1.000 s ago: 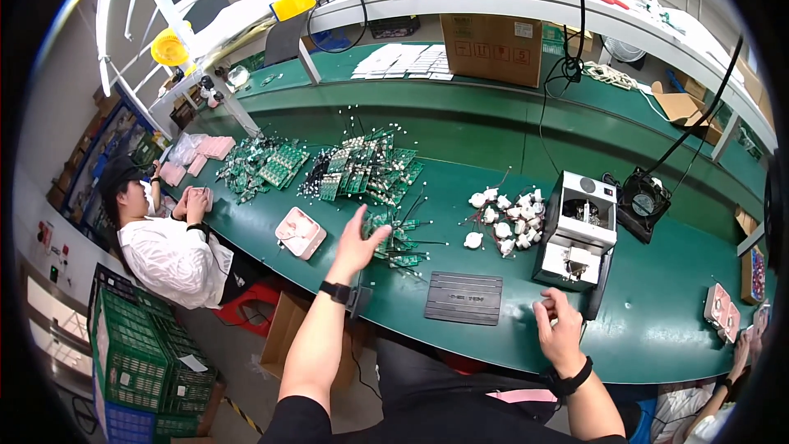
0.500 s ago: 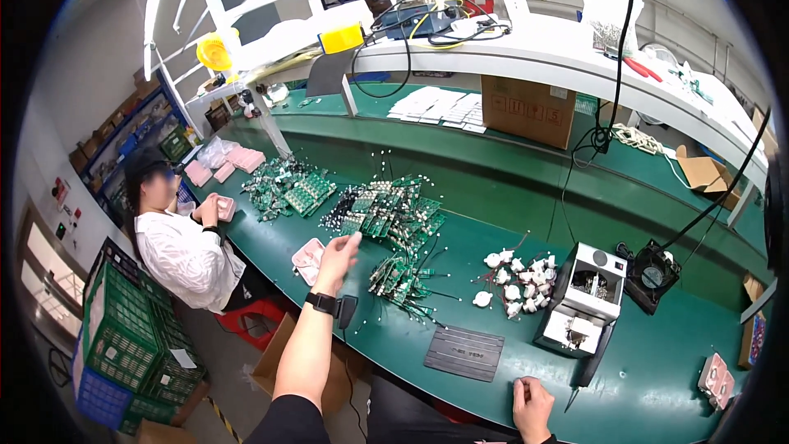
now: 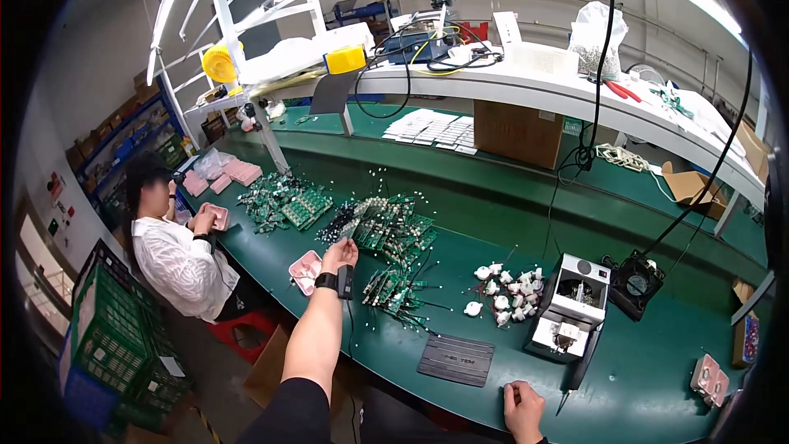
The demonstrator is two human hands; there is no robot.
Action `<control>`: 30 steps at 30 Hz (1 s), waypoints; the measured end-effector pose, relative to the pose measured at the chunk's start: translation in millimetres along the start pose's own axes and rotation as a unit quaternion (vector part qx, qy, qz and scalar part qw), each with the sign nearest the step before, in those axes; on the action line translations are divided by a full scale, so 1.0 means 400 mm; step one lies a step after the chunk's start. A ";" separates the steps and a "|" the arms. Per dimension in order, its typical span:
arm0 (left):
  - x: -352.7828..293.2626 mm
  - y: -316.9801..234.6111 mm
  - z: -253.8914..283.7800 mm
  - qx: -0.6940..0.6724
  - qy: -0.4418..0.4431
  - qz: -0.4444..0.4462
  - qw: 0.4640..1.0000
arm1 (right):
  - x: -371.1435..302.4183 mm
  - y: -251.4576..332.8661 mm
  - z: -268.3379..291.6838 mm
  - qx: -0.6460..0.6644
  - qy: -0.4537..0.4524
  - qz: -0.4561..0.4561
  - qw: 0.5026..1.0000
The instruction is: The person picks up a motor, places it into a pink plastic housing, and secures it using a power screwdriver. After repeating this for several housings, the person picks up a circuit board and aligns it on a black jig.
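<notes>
My left hand (image 3: 338, 256), with a dark band on its wrist, reaches to the near left edge of a pile of green circuit boards (image 3: 386, 226) with wires. Its fingers are drawn together at the boards and small black parts (image 3: 335, 224); what they hold, if anything, is too small to tell. Beside that hand lies a pink tray (image 3: 305, 270). A smaller bunch of wired circuit boards (image 3: 394, 292) lies to its right. My right hand (image 3: 523, 410) rests curled at the table's front edge, its contents, if any, hidden.
A ridged black mat (image 3: 457, 359), white round parts (image 3: 503, 300), a grey-white machine (image 3: 570, 304), a screwdriver-like tool (image 3: 579, 372) and a black fan (image 3: 635, 284) occupy the right side. A co-worker (image 3: 177, 251) sits left, holding a pink tray (image 3: 218, 217). A shelf (image 3: 460, 76) spans the back.
My left hand has moved forward to the board pile, and its fingers have drawn together. My right hand stays curled at the table edge. The whole view has shifted slightly.
</notes>
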State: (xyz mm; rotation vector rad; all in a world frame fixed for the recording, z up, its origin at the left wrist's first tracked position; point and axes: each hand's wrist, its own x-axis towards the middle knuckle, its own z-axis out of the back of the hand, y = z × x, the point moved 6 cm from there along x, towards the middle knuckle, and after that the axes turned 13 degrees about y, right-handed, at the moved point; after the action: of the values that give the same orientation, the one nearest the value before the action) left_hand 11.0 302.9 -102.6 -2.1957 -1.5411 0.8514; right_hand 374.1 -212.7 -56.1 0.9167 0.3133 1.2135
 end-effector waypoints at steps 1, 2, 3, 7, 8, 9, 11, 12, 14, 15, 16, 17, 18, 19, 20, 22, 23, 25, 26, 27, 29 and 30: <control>-0.021 0.006 -0.031 -0.035 0.004 -0.016 0.999 | -0.002 0.002 0.001 0.000 -0.001 0.002 1.000; -0.046 0.009 -0.057 -0.037 0.005 -0.019 0.999 | -0.004 0.001 -0.001 0.002 0.001 -0.005 1.000; -0.080 -0.008 -0.075 -0.030 0.023 -0.041 0.998 | -0.003 0.003 -0.004 0.008 0.007 -0.005 1.000; -0.199 -0.023 -0.175 0.014 0.101 -0.103 0.990 | -0.007 0.015 0.002 0.007 0.001 0.010 1.000; -0.240 -0.018 -0.213 0.043 0.139 -0.123 0.982 | -0.014 0.016 0.008 0.003 -0.006 0.014 1.000; -0.283 -0.013 -0.249 0.071 0.176 -0.142 0.971 | -0.019 0.017 0.012 0.002 -0.007 0.012 1.000; -0.394 0.012 -0.297 0.113 0.202 -0.141 0.962 | -0.026 0.010 0.031 0.064 0.007 -0.028 0.998; -0.451 0.037 -0.325 0.154 0.229 -0.138 0.951 | -0.031 0.006 0.045 0.092 0.012 -0.052 0.994; -0.478 0.145 -0.304 0.171 0.230 -0.081 0.955 | 0.017 0.022 0.075 0.210 0.005 -0.136 0.968; -0.540 0.180 -0.320 0.235 0.252 -0.070 0.936 | 0.045 0.064 0.114 0.163 0.017 -0.075 0.984; -0.596 0.218 -0.337 0.295 0.274 -0.055 0.913 | 0.083 0.105 0.144 0.208 0.013 -0.041 0.977; -0.657 0.260 -0.338 0.351 0.294 -0.045 0.888 | 0.127 0.158 0.159 0.257 0.006 -0.004 0.966; -0.718 0.312 -0.325 0.340 0.281 -0.024 0.897 | 0.154 0.205 0.160 0.318 0.021 0.020 0.948; -0.765 0.364 -0.334 0.375 0.290 -0.003 0.880 | 0.185 0.247 0.159 0.372 0.038 0.049 0.926; -0.798 0.414 -0.345 0.410 0.303 0.017 0.860 | 0.200 0.254 0.156 0.359 0.051 0.035 0.931; -0.827 0.457 -0.341 0.433 0.310 0.036 0.846 | 0.239 0.262 0.128 0.227 0.125 -0.001 0.966; -0.837 0.463 -0.344 0.461 0.319 0.005 0.828 | 0.256 0.265 0.131 0.216 0.135 -0.005 0.967; -0.872 0.472 -0.332 0.518 0.326 -0.059 0.789 | 0.272 0.299 0.153 0.115 0.139 0.030 0.983; -0.871 0.472 -0.319 0.508 0.323 -0.057 0.796 | 0.279 0.316 0.164 0.064 0.135 0.048 0.988; -0.861 0.445 -0.308 0.569 0.284 -0.111 0.764 | 0.294 0.328 0.167 0.055 0.142 0.048 0.987; -0.862 0.389 -0.281 0.682 0.186 -0.212 0.675 | 0.325 0.377 0.138 -0.073 0.207 0.111 0.969; -0.861 0.392 -0.269 0.679 0.180 -0.212 0.680 | 0.328 0.395 0.123 -0.136 0.235 0.143 0.952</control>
State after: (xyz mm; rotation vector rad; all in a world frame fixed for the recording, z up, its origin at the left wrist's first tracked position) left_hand 112.4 -66.2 -12.1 -0.7569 -0.6410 0.8520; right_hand 348.6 -106.9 124.9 0.4329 0.3877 1.6976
